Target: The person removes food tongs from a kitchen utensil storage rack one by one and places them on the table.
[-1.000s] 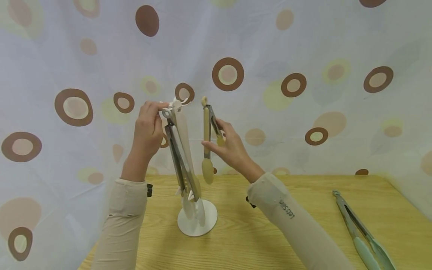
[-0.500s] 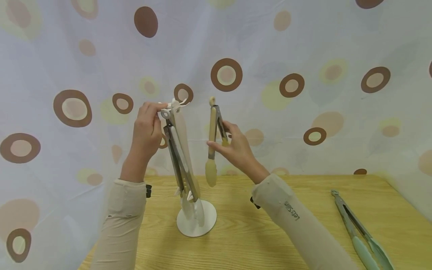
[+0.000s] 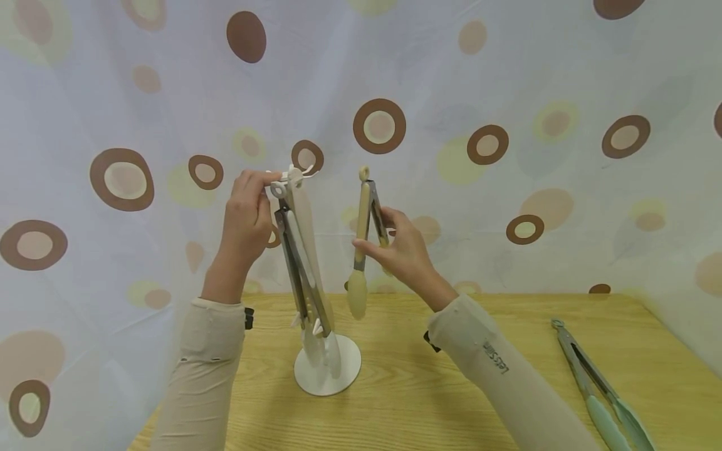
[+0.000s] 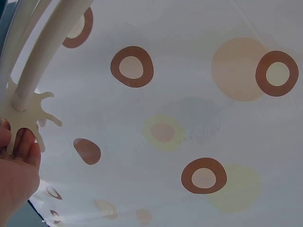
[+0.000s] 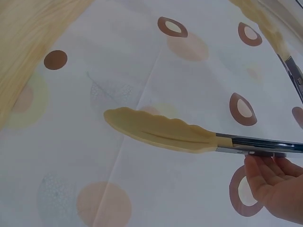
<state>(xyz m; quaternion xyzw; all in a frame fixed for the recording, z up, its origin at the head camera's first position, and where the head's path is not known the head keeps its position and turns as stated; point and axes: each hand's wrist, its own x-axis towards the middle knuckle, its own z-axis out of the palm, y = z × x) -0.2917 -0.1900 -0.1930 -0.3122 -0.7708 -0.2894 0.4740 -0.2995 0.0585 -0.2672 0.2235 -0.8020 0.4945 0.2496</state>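
Note:
My left hand (image 3: 246,210) pinches the hooked top of a white utensil stand (image 3: 327,385). In the left wrist view the fingers grip one prong of that cream-white hook ring (image 4: 29,111). Grey-handled tongs (image 3: 307,272) hang from the stand by their loop. To the right of the stand, my right hand (image 3: 407,249) holds yellow tongs (image 3: 358,294) upright in the air, loop end up, thumb on one arm and fingers at the other. The tongs' arms are spread apart. One scalloped yellow tip (image 5: 161,131) shows large in the right wrist view.
Mint-green tongs (image 3: 608,423) lie on the wooden table (image 3: 417,401) at the right. Behind the table hangs a white sheet (image 3: 440,81) printed with brown and yellow circles.
My right hand has moved right with the yellow tongs, away from the stand, and their arms have spread wider. The left hand has stayed on the stand's top.

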